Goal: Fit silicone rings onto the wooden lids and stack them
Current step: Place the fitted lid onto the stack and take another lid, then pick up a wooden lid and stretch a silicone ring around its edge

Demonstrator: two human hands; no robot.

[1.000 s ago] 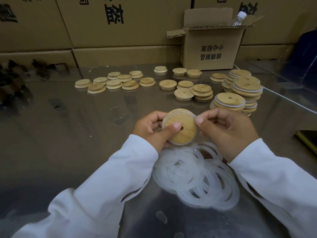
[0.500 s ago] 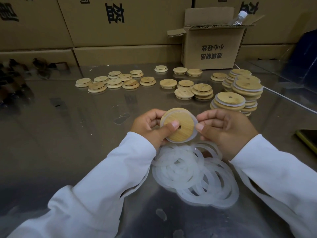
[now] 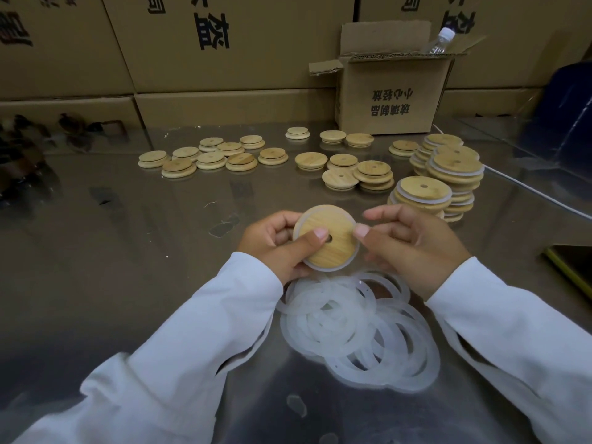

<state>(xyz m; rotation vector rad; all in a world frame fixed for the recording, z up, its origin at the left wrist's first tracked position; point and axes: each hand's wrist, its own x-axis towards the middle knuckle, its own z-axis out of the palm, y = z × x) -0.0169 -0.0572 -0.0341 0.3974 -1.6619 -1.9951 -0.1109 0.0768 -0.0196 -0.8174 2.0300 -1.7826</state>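
Open room: the steel table (image 3: 128, 251) is bare to the left and front-left of the hands. To the right it is tighter, with stacks of ringed lids (image 3: 455, 174) just beyond the right hand (image 3: 413, 248) and a yellow-green edge (image 3: 567, 267) at the table's right side. Far side: loose lids (image 3: 211, 157) in a scattered row, then an open carton (image 3: 394, 91) with a bottle (image 3: 440, 41) sticking out, against a wall of boxes (image 3: 224, 43). The ring pile (image 3: 358, 328) lies on the table directly under and in front of the hands.

Vs 1 s ago: the hands are in approx the same spot, but the silicone ring (image 3: 333, 269) now shows round the lid's right and lower rim, where before only the top-right bit was visible.

The wooden lid (image 3: 338, 251) is held in the air above the pile. Its flat face is turned up toward the camera and tipped a little. It's a round disc, so no long axis; there's a small hole at the centre.

Grip: the left hand (image 3: 275, 245) has its fingers curled behind the lid and its thumb pressed on the face beside the hole. The right thumb and forefinger pinch the ring at the lid's right rim, the other fingers loosely curled.
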